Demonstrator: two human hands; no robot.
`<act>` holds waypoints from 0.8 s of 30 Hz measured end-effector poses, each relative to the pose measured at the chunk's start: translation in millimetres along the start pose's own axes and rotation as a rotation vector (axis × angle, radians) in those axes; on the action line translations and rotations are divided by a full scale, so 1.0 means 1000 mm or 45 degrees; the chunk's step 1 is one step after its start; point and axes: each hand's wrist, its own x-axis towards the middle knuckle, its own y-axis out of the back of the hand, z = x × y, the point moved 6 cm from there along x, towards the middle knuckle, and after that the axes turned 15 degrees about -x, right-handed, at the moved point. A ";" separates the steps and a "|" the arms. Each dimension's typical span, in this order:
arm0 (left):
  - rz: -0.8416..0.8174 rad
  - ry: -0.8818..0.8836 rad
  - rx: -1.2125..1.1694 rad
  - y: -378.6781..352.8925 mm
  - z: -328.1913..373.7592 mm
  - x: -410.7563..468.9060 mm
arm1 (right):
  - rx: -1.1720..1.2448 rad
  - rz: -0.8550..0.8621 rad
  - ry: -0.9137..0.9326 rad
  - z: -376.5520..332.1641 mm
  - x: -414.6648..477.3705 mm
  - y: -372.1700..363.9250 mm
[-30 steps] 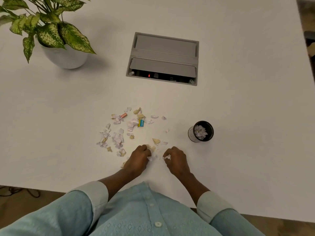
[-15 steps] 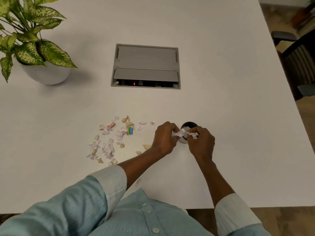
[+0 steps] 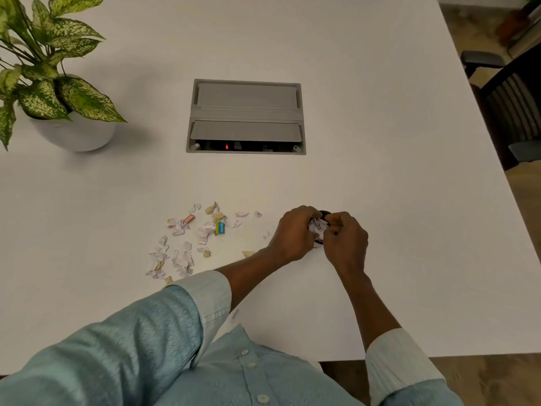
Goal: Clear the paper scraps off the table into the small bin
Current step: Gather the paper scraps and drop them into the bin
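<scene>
A: What is the biggest thing here?

B: The white surface [image 3: 380,142]. It fills most of the view. In the middle of it sits a grey box [image 3: 246,117] sunk into the top, with a tiny red light inside.

A: And in the far left corner?

B: A plant [image 3: 44,68] with spotty green leaves in a round white pot [image 3: 76,133].

A: Where are the hands?

B: Both are over the bin [image 3: 324,213] (you can only see a bit of its dark rim, the hands hide the rest). The left hand [image 3: 292,232] and the right hand [image 3: 345,238] are close together, almost touching. Each grip is curled in tight, and a bunch of white paper [image 3: 317,225] is pinched between their fingers, right above the bin.

A: Is there paper left on the surface?

B: Yes. A lot of scraps [image 3: 187,238] lie spread out to the left of the hands. One is blue and yellow [image 3: 220,228], one is orange [image 3: 188,219].
</scene>
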 end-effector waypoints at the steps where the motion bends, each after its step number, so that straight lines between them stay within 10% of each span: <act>1: 0.011 -0.009 0.005 0.003 -0.002 -0.002 | 0.004 -0.002 0.020 -0.004 -0.003 -0.002; 15: -0.067 0.512 0.665 0.089 -0.126 -0.125 | -0.541 -0.505 0.466 -0.032 -0.065 -0.126; 24: -0.399 0.389 0.782 0.058 -0.153 -0.154 | -0.782 -0.670 0.775 -0.035 -0.055 -0.168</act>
